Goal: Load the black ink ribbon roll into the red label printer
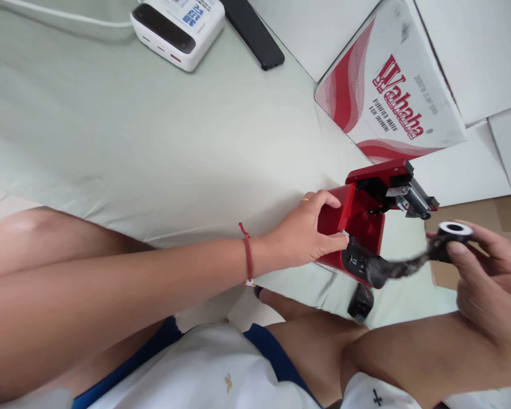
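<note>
My left hand (300,236) grips the side of a red box-shaped device (334,218), with the thumb at its near edge and the fingers over its far edge. The device's lid (377,170) stands open, with a metal and black mechanism (411,196) on its inner side. Between thumb and fingers of my right hand (489,278) is a small roll of dark film (443,244) with a white-rimmed core. A strip of dark, shiny film (404,268) runs from that roll to the black control panel (360,262) on the device's near side.
Close to the cloth's near edge is a small black block (360,304). A Wahaha water carton (392,85) stands behind the device. Farther back lie a white power bank (179,31) with a cable and a black phone (255,34). Brown cardboard (500,218) is at the right.
</note>
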Tool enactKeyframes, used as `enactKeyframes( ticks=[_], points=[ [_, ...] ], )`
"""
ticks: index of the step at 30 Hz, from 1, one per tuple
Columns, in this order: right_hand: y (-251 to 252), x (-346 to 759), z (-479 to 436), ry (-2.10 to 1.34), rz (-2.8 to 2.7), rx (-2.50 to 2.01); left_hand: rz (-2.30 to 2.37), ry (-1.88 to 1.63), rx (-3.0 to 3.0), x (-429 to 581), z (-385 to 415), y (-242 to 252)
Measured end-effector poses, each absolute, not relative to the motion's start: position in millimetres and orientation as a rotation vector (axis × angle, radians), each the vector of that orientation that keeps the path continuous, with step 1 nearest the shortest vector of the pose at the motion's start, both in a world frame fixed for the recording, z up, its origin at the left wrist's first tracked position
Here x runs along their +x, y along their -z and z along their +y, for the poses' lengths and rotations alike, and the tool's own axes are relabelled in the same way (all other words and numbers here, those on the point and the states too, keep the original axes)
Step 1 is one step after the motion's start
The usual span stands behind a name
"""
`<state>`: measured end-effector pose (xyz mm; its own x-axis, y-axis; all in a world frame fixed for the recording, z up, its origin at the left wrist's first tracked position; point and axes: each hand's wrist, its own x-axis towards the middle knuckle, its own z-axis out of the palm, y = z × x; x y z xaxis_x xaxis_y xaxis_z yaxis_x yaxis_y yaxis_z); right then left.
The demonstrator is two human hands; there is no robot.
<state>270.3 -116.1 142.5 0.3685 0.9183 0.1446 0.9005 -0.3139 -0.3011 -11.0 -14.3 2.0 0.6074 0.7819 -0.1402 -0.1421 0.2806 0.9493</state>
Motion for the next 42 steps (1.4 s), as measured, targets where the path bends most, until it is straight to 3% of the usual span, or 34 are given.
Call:
enactKeyframes(
  ticks=[2, 5, 11, 18, 24, 33, 38, 42],
  points=[
    [-130, 283, -106, -0.016, -1.526, -2.513, 0.685, -0.689, 1.119, -10, -14, -2],
    [-111, 295, -93, -0.203, -1.747, -2.625, 0.690, -0.706, 1.125, -9, -15, -1],
    [-90, 278, -86, -0.805, -2.154, -2.247, 0.693, -0.738, 1.114, -8, -17, 0],
    [-78, 316, -100, -0.593, -1.846, -2.628, 0.688, -0.732, 1.094, -8, -17, 0],
    [-55, 342, -99, -0.810, -1.835, -2.606, 0.688, -0.725, 1.097, -9, -17, -1],
    [-60, 357, -103, -0.815, -1.744, -2.697, 0.672, -0.762, 1.103, -9, -17, 2],
    [-83, 331, -106, -1.048, -1.844, -2.513, 0.679, -0.763, 1.113, -9, -18, 2],
    [-126, 318, -121, -1.128, -2.246, -1.833, 0.676, -0.771, 1.124, -7, -18, 4]
  ],
)
